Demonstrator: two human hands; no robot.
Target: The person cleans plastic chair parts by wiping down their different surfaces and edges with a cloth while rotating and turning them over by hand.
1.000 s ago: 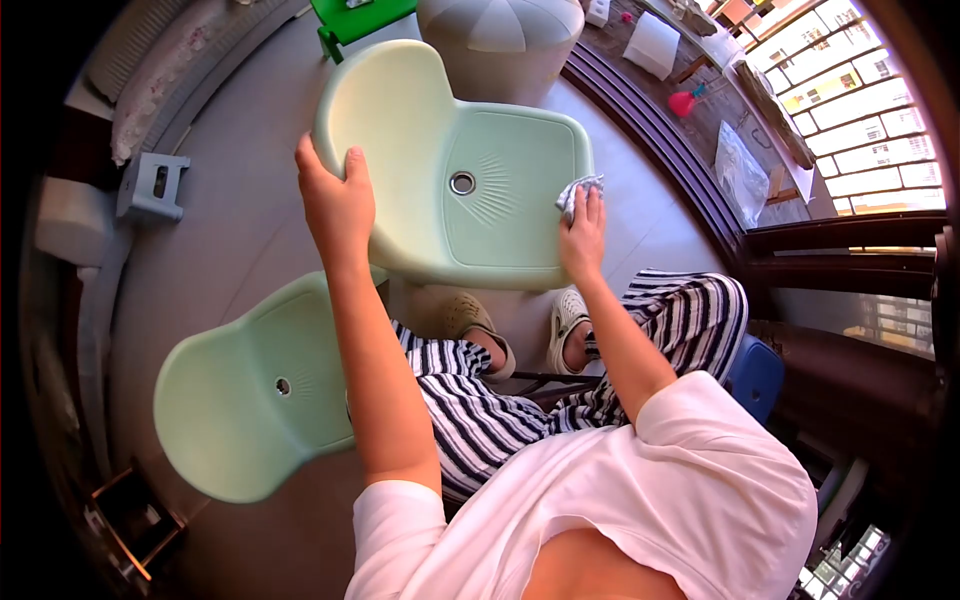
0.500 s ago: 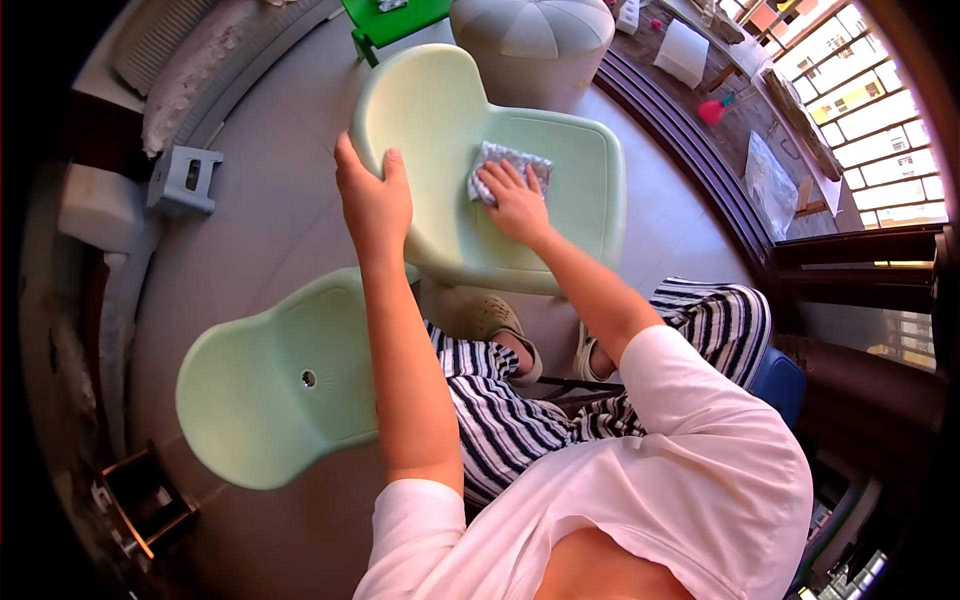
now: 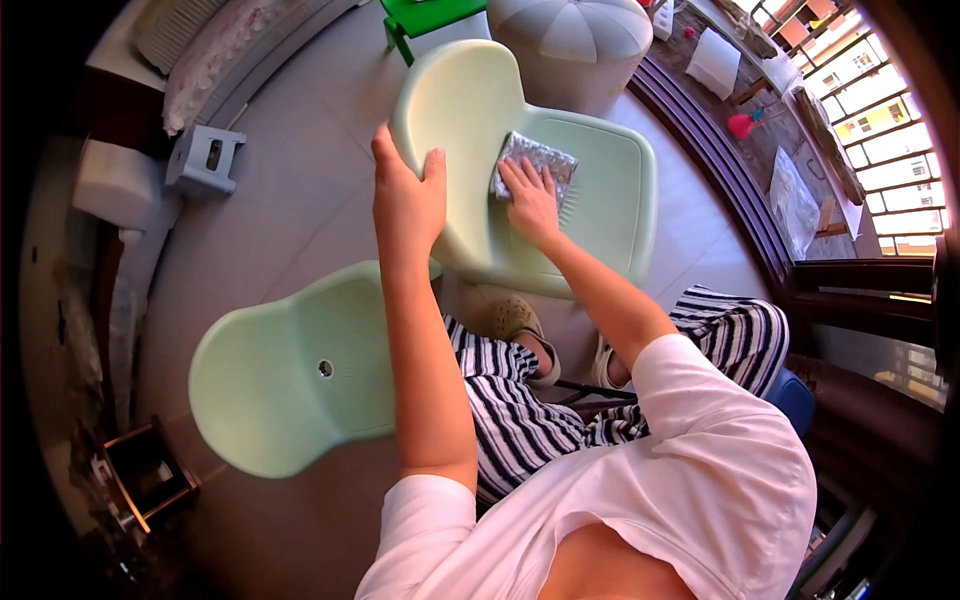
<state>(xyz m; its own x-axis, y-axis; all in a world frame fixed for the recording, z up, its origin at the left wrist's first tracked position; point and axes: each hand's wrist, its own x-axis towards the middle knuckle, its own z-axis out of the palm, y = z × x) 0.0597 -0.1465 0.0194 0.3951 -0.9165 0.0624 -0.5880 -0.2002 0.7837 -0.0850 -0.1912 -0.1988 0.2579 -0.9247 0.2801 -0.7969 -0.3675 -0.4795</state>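
Nearest lies the wearer's white top (image 3: 640, 490), with black-and-white striped trousers (image 3: 530, 430) beyond it. At the near left stands a small open-topped box (image 3: 152, 472), and at the near right part of a blue object (image 3: 793, 402) shows beside the trousers. A second shell (image 3: 270, 380), pale green with a round hole in its middle, lies to the left, its right part hidden behind the left forearm. Pale clogs (image 3: 516, 318) stand a little farther off, below the near edge of a pale green seat shell (image 3: 610, 200), which occupies the centre of the scene with its raised back to the left. The left hand (image 3: 410, 208) grasps the left rim of this back, thumb on the inner side. The right hand (image 3: 532, 203) is flat, fingers extended over a grey folded cloth (image 3: 548, 160), which it presses against the shell where back and seat meet; fine ridges show just beside it. Farther left is a grey step stool (image 3: 207, 160); beyond the shell are a rounded pouf (image 3: 570, 35) and green furniture (image 3: 425, 14). At the far right, a dark door track (image 3: 700, 150) borders an area holding a clear plastic bag (image 3: 793, 205), with a barred window (image 3: 895, 150) beyond.
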